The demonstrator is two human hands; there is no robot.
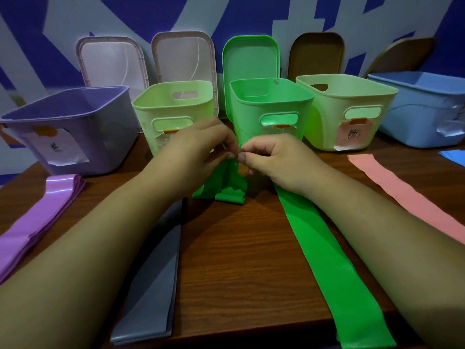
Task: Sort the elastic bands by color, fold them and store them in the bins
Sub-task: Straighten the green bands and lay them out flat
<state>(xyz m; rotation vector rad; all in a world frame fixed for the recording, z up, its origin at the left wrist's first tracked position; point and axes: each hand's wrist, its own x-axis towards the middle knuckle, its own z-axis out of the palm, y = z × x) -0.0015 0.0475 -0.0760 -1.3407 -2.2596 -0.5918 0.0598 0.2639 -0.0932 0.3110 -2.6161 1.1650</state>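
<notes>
My left hand (198, 149) and my right hand (271, 157) meet fingertip to fingertip in front of the green bin (271, 107), both pinching the top edge of a folded green band (226, 190) whose lower fold touches the table. Another long green band (334, 263) lies flat under my right forearm, running toward the table's front edge. A stack of purple bands (40, 220) lies at the left, grey bands (156, 280) under my left forearm, a pink band (405, 192) at the right, and a blue band (453, 157) at the far right edge.
Five open bins stand in a row at the back: purple (68, 117), pale green (173, 102), green, pale green with a pink label (352, 107), and blue (422, 104). Their lids (251, 56) lean against the wall behind. The wooden table (239, 248) lies below.
</notes>
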